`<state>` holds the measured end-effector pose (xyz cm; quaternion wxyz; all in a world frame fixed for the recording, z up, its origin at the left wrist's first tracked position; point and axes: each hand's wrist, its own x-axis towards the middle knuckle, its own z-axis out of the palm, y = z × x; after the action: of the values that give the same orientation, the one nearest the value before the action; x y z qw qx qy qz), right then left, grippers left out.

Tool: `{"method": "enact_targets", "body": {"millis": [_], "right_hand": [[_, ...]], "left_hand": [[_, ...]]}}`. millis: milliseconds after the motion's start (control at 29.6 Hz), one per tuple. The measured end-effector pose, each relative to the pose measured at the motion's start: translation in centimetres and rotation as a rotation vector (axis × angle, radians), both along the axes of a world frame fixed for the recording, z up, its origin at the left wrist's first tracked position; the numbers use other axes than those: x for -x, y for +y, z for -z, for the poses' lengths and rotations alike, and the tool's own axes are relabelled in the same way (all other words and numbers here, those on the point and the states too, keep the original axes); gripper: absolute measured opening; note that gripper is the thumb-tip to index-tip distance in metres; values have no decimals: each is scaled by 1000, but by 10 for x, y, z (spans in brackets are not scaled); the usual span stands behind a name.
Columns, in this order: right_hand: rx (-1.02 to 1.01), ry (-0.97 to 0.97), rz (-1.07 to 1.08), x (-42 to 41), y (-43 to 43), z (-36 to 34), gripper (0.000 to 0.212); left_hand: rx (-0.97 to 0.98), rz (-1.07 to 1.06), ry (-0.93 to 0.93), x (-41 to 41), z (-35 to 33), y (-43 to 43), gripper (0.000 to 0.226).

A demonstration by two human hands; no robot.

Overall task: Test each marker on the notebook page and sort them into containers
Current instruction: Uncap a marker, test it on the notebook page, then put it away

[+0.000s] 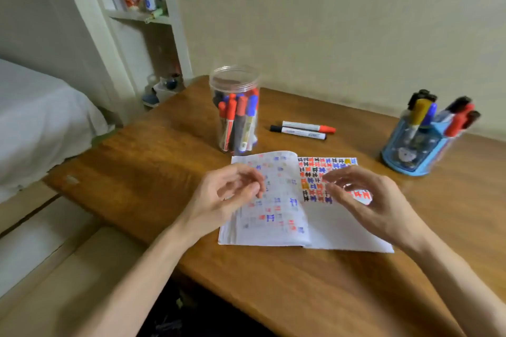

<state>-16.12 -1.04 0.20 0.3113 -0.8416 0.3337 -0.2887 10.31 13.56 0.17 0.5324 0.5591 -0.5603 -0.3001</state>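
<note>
Markers (pixel 301 132), two lying crosswise on the table (pixel 164 159) beyond the notebook (pixel 342 227), sit ahead of left hand (pixel 227 191) and right hand (pixel 377 205), both empty with fingers loosely curled, neither clearly nearer.

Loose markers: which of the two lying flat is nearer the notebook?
The black-capped marker; the red-capped marker lies behind it, closer to the wall.

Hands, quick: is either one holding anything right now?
Left hand: open, loosely curled, holding nothing, over the notebook.
Right hand: open, loosely curled, holding nothing, though blurred.
</note>
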Motion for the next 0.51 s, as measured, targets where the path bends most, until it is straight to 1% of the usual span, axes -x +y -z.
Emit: {"method": "enact_targets", "body": {"millis": [101, 169, 236, 270, 405, 506], "right_hand": [[-30, -48, 65, 25, -4, 7, 19], [-37, -64, 91, 34, -5, 8, 26], [-21, -53, 103, 38, -7, 7, 32], [-15, -40, 108, 40, -9, 7, 33], [-12, -7, 157, 50, -10, 13, 22], [13, 21, 169, 55, -13, 14, 24]], "left_hand": [[38, 44, -56, 25, 1, -49, 10], [36, 58, -127, 35, 2, -82, 11], [17, 29, -203, 36, 4, -117, 14], [14, -5, -255, 34, 7, -135, 16], [-43, -135, -498, 31, 22, -191, 29], [-89, -242, -755, 31, 31, -217, 34]]}}
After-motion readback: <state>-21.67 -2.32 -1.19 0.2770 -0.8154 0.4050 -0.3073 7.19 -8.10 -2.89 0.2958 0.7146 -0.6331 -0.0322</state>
